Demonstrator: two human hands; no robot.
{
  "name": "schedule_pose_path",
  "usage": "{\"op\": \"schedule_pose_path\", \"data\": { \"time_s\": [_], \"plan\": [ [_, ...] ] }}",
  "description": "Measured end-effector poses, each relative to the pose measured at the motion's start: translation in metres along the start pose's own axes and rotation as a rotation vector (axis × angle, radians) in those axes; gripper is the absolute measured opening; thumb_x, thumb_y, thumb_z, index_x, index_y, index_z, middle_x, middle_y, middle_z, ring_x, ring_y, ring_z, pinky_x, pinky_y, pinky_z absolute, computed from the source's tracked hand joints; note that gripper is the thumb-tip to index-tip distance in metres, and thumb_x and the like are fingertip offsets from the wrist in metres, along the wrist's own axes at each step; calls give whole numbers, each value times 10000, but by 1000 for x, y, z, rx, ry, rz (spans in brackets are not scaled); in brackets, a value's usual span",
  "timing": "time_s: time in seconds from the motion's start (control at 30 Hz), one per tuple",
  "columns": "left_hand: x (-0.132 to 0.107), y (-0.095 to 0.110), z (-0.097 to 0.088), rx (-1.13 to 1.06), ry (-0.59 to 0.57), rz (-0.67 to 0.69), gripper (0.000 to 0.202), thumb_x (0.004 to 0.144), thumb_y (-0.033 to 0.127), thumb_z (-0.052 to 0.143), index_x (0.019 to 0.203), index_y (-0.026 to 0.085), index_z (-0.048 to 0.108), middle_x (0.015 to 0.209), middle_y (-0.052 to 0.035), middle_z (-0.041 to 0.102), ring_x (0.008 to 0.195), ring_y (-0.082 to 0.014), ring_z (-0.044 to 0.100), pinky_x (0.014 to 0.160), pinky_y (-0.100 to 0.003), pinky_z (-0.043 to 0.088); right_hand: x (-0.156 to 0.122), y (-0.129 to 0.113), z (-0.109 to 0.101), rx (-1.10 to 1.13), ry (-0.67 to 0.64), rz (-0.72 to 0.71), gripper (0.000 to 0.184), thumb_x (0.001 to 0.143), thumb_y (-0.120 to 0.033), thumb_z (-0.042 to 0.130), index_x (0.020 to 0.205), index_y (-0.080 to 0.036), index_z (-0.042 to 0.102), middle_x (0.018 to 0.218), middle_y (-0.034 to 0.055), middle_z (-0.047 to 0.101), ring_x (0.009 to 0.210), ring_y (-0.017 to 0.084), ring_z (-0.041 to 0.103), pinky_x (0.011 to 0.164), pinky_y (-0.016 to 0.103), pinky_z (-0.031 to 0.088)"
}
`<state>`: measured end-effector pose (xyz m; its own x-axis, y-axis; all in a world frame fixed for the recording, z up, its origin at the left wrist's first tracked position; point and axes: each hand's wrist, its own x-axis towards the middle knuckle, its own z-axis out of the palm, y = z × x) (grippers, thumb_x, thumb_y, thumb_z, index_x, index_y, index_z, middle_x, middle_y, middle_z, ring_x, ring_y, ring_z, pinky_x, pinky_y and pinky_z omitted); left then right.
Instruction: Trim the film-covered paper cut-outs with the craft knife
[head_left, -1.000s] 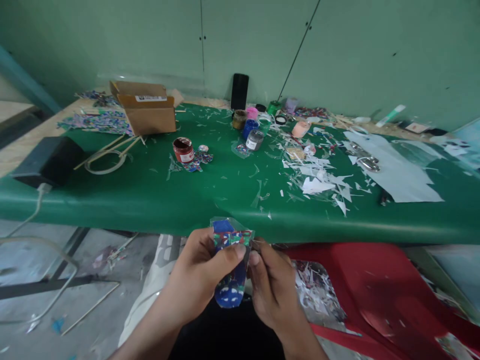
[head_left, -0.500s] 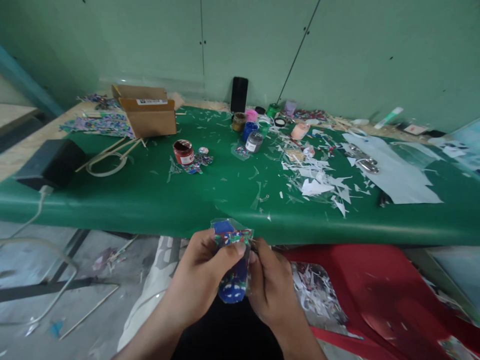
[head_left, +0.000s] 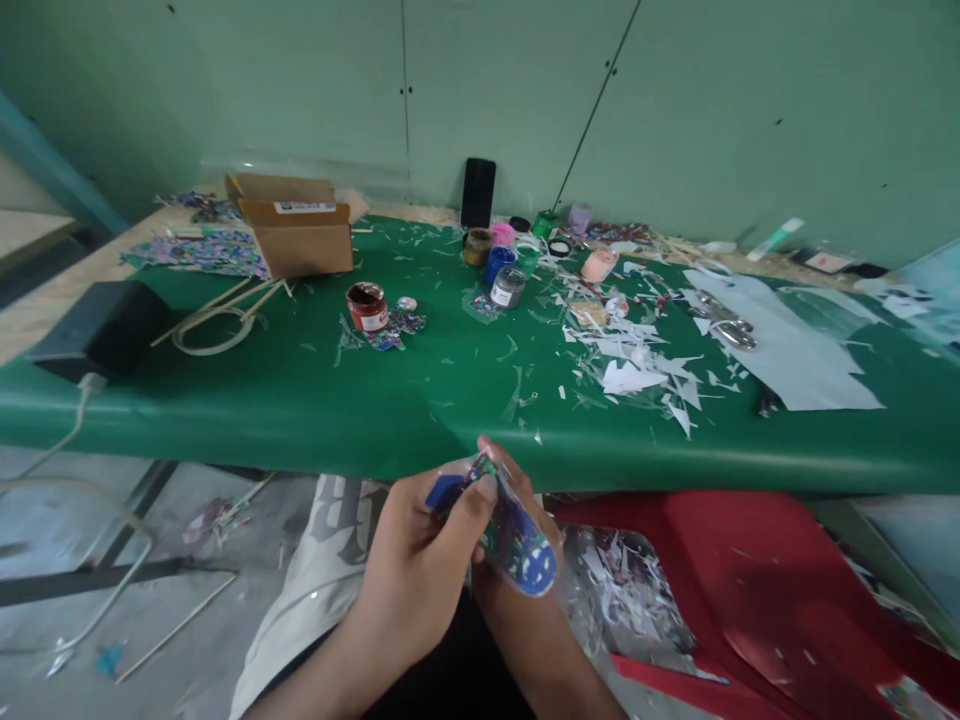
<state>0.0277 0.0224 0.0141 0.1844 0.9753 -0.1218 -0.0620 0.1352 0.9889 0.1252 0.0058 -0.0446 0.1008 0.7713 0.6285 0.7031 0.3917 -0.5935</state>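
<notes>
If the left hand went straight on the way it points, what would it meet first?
Probably the green table's front edge, just beyond the colourful cut-out the left hand pinches; depth is unclear.

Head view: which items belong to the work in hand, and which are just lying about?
In hand: patterned blue cutout, pinched between left hand and right hand.
Lying about: red paint jar, cardboard box, black phone, white paper scraps, all on the green-covered table; red chair.

The person is wearing a white garment [head_left: 324, 565] with grey print and black cloth [head_left: 454, 655]; left hand [head_left: 420, 575] and right hand [head_left: 517, 610] are going bare.
</notes>
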Motion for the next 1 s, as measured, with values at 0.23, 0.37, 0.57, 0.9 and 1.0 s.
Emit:
{"op": "schedule_pose_path", "data": {
  "time_s": [0.23,0.37,0.57,0.9,1.0],
  "plan": [
    [2,4,-8,73,-50,6,341,851,314,562,559,178,452,516,51,379,476,-71,352,424,-185,289,5,4,-5,84,-75,-58,381,877,-145,470,1249,-199,538,895,35,767,695,177,744,616,237,599],
    [4,3,-13,73,-98,22,369,874,331,535,548,186,442,519,50,346,485,-80,328,430,-201,278,6,0,-12,173,-102,-20,409,889,-212,475,1296,-219,510,903,29,767,682,176,741,610,242,598],
    [3,5,-12,14,-112,-10,329,817,304,620,540,183,490,499,49,361,452,-72,302,395,-220,198,9,-5,-13,147,-57,-57,337,915,-201,489,1250,-203,521,913,37,771,712,167,747,618,222,606],
    [4,8,-4,-160,-131,-106,378,775,321,641,504,178,419,468,60,335,434,-53,280,402,-197,225,10,-8,-8,-17,51,-45,253,945,-284,479,1159,-180,565,853,38,774,656,177,745,582,234,606],
    [5,8,-3,-189,-144,-131,349,754,323,655,514,175,451,462,63,340,424,-51,285,390,-190,230,5,-4,-6,-75,24,-41,302,949,-346,508,1186,-167,559,862,40,774,664,173,742,583,223,594]
  ]
}}
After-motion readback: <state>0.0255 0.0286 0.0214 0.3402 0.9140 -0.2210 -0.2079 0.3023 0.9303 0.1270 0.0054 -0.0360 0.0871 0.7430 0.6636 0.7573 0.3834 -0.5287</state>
